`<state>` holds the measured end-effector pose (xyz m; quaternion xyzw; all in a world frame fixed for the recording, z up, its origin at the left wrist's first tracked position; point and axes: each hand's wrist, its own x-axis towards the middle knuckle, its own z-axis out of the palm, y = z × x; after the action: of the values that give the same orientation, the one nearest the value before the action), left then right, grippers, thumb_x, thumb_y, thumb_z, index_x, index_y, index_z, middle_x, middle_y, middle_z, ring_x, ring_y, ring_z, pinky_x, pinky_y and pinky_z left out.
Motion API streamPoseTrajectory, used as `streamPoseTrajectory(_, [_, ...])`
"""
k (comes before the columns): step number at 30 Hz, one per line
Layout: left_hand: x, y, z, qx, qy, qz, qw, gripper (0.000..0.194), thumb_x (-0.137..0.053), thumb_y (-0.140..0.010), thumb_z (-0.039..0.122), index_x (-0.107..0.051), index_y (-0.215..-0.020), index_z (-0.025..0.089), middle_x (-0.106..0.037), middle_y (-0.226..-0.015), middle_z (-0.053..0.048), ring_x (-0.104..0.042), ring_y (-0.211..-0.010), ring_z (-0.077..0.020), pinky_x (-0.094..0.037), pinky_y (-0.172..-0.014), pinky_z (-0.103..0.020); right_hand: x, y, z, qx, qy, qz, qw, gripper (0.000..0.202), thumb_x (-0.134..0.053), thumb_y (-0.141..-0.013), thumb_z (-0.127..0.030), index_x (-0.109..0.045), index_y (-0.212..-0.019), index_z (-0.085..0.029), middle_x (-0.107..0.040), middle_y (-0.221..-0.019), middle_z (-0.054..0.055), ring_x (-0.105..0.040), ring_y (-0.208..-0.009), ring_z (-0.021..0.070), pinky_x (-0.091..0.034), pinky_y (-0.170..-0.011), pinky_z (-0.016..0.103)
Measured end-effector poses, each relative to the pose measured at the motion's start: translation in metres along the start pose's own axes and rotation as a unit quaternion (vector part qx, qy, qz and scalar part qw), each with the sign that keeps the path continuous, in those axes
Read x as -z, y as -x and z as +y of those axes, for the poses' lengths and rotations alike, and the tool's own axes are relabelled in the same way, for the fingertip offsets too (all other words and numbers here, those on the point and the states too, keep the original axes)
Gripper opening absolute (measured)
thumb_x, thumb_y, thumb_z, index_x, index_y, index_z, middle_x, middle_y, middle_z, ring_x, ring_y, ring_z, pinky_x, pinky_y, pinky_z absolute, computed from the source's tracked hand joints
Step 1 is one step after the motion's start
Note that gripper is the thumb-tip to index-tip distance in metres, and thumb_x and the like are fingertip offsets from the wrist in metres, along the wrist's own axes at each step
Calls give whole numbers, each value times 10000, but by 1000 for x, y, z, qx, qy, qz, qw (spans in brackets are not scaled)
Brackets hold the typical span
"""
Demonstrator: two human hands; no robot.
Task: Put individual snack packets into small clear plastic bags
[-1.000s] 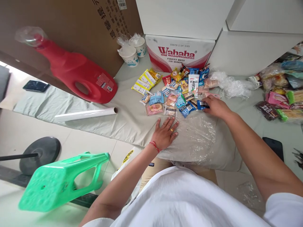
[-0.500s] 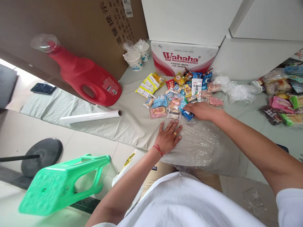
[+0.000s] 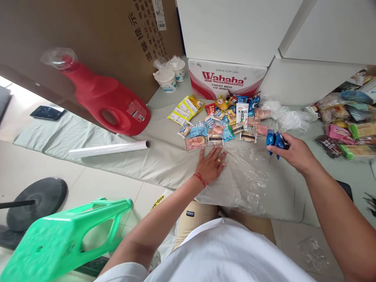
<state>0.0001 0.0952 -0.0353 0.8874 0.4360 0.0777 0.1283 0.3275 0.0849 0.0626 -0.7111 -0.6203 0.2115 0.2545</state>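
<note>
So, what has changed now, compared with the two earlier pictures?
The right hand went from holding one to holding two small blue plastic packets, taking the second from the colourful heap of wrapped snacks and moving right, clear of it. The left hand stayed spread flat at the heap's near edge.

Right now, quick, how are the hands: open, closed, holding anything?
Left hand: open, palm down, holding nothing.
Right hand: closed on two blue packets.
</note>
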Motion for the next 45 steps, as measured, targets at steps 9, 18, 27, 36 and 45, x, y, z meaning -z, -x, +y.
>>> streamPoseTrajectory(9, [3, 9, 27, 114, -1, 13, 993, 571, -268, -1086, 439, -402, -1612, 262, -302, -1716, -85, -279, -1597, -291, -166, -1255, -704, -56, 42, -90, 121, 258, -256, 923, 527, -674, -872, -289, -590, -1387, -215, -670, -1263, 123, -700, -997, 268, -490, -778, 302])
streamPoseTrajectory(18, [10, 22, -18, 21, -35, 1, 999, 563, -283, -1092, 441, -364, -1626, 282, -304, -1715, -91, -296, -1592, -263, -46, -1275, -675, -92, 45, -87, 129, 290, -268, 910, 537, -638, -959, -319, -510, -1469, -212, -667, -1309, 116, -690, -1100, 280, -482, -764, 312])
streamPoseTrajectory(27, [10, 23, -10, 43, -35, 12, 998, 560, -310, -1082, 447, -404, -1608, 281, -330, -1705, -101, -314, -1584, -278, -111, -1268, -673, -99, 52, -101, 84, 267, -228, 933, 553, -589, -991, -545, -547, -1422, -200, -673, -1281, 126, -670, -1114, 283, -492, -800, 329])
streamPoseTrajectory(36, [11, 24, -10, 50, -30, 15, 998, 556, -281, -1089, 442, -395, -1612, 293, -318, -1709, -79, -318, -1582, -277, -107, -1263, -695, -117, 64, -110, 84, 330, -210, 917, 438, -597, -993, -304, -545, -1396, -141, -667, -1229, 152, -638, -1106, 295, -494, -778, 335])
streamPoseTrajectory(45, [10, 24, -10, 55, -20, 17, 998, 559, -294, -1086, 445, -387, -1616, 295, -318, -1711, -78, -313, -1584, -275, -69, -1277, -678, -98, 46, -94, 163, 312, -244, 903, 510, -636, -970, -280, -526, -1458, -181, -658, -1312, 137, -636, -1173, 291, -516, -866, 347])
